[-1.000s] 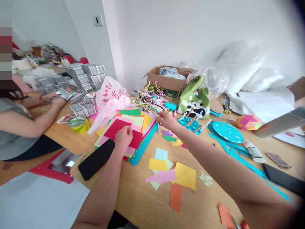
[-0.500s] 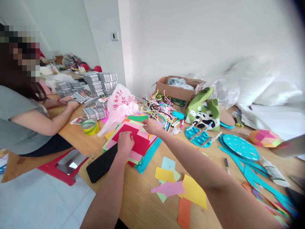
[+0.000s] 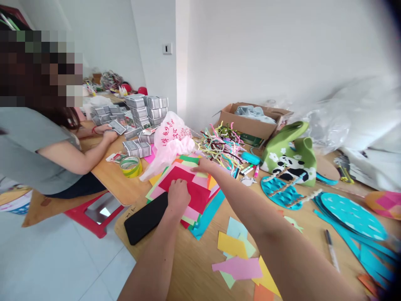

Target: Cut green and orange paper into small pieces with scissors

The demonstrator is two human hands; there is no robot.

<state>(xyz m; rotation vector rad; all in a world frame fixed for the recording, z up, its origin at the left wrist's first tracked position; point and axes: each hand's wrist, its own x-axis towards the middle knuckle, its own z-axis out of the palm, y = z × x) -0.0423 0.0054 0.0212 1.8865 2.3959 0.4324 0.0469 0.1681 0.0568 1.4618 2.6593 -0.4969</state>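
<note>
The left hand rests on the red sheet, right of the phone, seemingly to steady the pile while the right hand lies at its far edge, either grip's hold unclear.

Green panda bag beside an open cardboard box — yellow tape roll farther left.

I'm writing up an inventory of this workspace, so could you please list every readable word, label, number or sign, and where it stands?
None reads with certainty.
Pale plastic bag: red Chinese characters, too creased and blurred to quote.
Table: small dark marks near its corner, illegible.
Grey packs: any print is too small.
</note>
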